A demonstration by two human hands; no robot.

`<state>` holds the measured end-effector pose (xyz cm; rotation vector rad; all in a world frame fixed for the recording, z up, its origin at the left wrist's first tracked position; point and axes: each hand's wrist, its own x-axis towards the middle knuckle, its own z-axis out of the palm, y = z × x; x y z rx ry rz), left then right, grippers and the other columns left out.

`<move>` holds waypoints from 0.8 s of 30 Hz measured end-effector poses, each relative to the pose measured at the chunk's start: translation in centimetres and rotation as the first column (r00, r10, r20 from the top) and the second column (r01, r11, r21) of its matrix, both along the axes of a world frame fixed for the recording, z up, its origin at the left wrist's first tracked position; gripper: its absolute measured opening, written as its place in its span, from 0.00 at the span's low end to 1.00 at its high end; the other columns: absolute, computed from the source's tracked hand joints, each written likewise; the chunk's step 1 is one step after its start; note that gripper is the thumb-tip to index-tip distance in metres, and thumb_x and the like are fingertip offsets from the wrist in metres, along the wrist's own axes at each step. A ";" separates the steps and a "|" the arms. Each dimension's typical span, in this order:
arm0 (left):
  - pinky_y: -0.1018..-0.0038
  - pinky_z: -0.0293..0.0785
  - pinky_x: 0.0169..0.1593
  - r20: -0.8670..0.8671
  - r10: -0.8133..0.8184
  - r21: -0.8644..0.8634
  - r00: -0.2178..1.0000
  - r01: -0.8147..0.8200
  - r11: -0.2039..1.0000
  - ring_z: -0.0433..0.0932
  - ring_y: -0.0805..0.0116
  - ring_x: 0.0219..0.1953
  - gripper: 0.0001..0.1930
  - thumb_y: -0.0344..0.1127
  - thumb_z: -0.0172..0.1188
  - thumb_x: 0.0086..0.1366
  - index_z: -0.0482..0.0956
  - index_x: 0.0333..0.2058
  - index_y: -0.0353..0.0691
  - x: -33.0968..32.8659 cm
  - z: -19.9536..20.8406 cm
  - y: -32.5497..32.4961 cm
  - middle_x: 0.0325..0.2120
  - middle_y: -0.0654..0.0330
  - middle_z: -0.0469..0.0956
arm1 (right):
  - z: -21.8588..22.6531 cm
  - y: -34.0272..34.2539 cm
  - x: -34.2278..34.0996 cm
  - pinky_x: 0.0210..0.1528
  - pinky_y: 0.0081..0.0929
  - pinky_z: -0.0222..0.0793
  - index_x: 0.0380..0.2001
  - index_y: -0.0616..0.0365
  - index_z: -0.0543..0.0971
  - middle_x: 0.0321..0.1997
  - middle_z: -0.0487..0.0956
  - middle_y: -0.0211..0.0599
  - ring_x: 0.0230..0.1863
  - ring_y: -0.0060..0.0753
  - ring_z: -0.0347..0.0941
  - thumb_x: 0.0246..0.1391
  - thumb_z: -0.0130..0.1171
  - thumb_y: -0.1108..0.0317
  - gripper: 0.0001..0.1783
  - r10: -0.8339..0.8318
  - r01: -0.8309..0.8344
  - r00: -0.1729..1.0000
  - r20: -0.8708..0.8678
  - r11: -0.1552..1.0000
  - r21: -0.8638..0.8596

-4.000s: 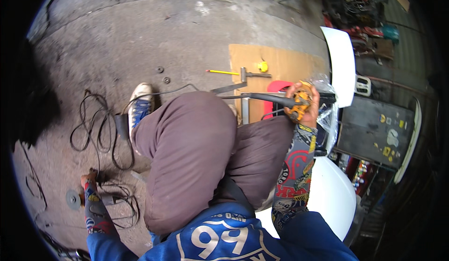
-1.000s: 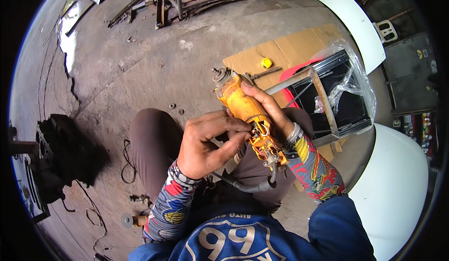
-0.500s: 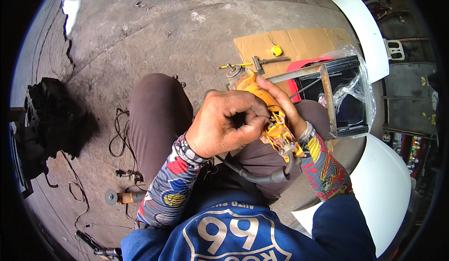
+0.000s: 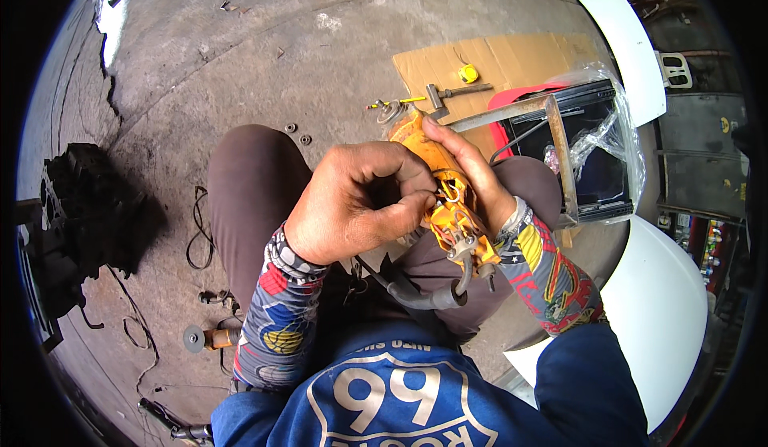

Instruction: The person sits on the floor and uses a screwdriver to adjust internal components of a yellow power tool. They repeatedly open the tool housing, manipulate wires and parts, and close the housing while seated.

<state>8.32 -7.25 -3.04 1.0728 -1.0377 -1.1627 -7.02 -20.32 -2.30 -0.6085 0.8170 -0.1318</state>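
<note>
A yellow angle grinder (image 4: 422, 144) lies slantwise above my lap, its metal gear head (image 4: 391, 112) pointing away from me. The rear housing is uncovered, baring wires and inner parts (image 4: 462, 224). A thick black power cord (image 4: 436, 296) leaves that end and curves left. My right hand (image 4: 482, 176) is wrapped along the grinder's right side, thumb along the body. From the left, my left hand (image 4: 346, 199) pinches thumb and forefinger together at the edge of the uncovered part. Whatever sits between those fingertips is too small or hidden to name.
On cardboard (image 4: 512, 59) ahead lie a hammer (image 4: 456, 92) and a yellow tape measure (image 4: 468, 72). A rusty metal frame (image 4: 560, 147) and plastic-wrapped black panel (image 4: 592, 159) stand right, by white panels (image 4: 664, 311). Another grinder (image 4: 214, 338) and a dark engine block (image 4: 88, 199) are left.
Both hands and the grinder have shifted slightly left in the picture. My left fingers remain pinched at the uncovered end, and more of the wiring shows beside them.
</note>
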 end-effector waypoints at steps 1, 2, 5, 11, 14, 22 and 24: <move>0.80 0.74 0.40 0.018 0.004 -0.018 1.000 -0.004 1.000 0.77 0.79 0.33 0.03 0.22 0.66 0.61 0.82 0.35 0.30 0.0 0.0 -0.1 0.29 0.64 0.80 | 0.0 0.0 -0.1 0.49 0.29 0.79 0.52 0.51 0.78 0.45 0.83 0.32 0.44 0.29 0.81 0.67 0.54 0.46 0.22 0.004 -0.004 1.000 0.007 1.000 -0.008; 0.80 0.75 0.40 0.040 0.002 -0.039 0.999 -0.001 0.999 0.77 0.79 0.33 0.03 0.22 0.65 0.61 0.82 0.34 0.30 0.0 -0.1 -0.2 0.29 0.64 0.80 | 0.0 0.0 -0.2 0.49 0.29 0.79 0.52 0.51 0.78 0.45 0.83 0.32 0.45 0.29 0.81 0.67 0.54 0.46 0.22 0.009 -0.009 1.000 0.014 1.000 -0.016; 0.80 0.76 0.40 0.076 0.006 -0.068 0.997 -0.001 0.998 0.78 0.79 0.33 0.03 0.22 0.64 0.61 0.81 0.34 0.31 -0.1 -0.2 -0.5 0.29 0.65 0.80 | 0.0 -0.3 -0.3 0.49 0.29 0.79 0.52 0.51 0.78 0.46 0.83 0.32 0.44 0.28 0.82 0.67 0.54 0.47 0.22 0.038 -0.039 0.999 0.031 0.999 0.028; 0.80 0.77 0.37 0.036 0.060 -0.022 0.998 -0.060 0.998 0.79 0.79 0.31 0.02 0.22 0.63 0.61 0.79 0.31 0.31 -0.8 -0.1 0.0 0.28 0.64 0.81 | 0.2 -0.1 -0.4 0.45 0.28 0.81 0.52 0.52 0.78 0.44 0.83 0.32 0.42 0.29 0.82 0.67 0.53 0.46 0.23 0.025 -0.025 1.000 0.001 0.999 0.038; 0.77 0.78 0.41 -0.024 0.155 -0.059 0.988 -0.156 0.986 0.79 0.75 0.30 0.02 0.23 0.62 0.61 0.78 0.30 0.32 -1.2 0.1 0.2 0.27 0.62 0.81 | 0.0 -0.1 0.1 0.39 0.31 0.82 0.50 0.56 0.77 0.42 0.83 0.36 0.38 0.32 0.83 0.66 0.52 0.41 0.28 0.011 -0.014 0.998 0.063 0.999 0.043; 0.75 0.73 0.41 0.014 0.338 -0.294 0.941 -0.320 0.901 0.76 0.71 0.29 0.03 0.24 0.62 0.61 0.77 0.29 0.34 -2.6 0.8 1.0 0.25 0.60 0.79 | 0.7 -0.4 0.0 0.44 0.41 0.83 0.54 0.64 0.73 0.43 0.79 0.49 0.41 0.46 0.81 0.55 0.63 0.41 0.37 -0.067 0.078 0.960 0.270 0.997 -0.028; 0.77 0.73 0.40 0.021 0.400 -0.224 0.916 -0.386 0.895 0.76 0.73 0.29 0.03 0.24 0.63 0.62 0.77 0.30 0.34 -3.0 0.7 1.2 0.26 0.61 0.79 | 0.5 -0.1 0.3 0.45 0.42 0.83 0.54 0.63 0.72 0.43 0.78 0.47 0.41 0.46 0.81 0.55 0.64 0.44 0.36 -0.083 0.131 0.950 0.302 0.981 -0.142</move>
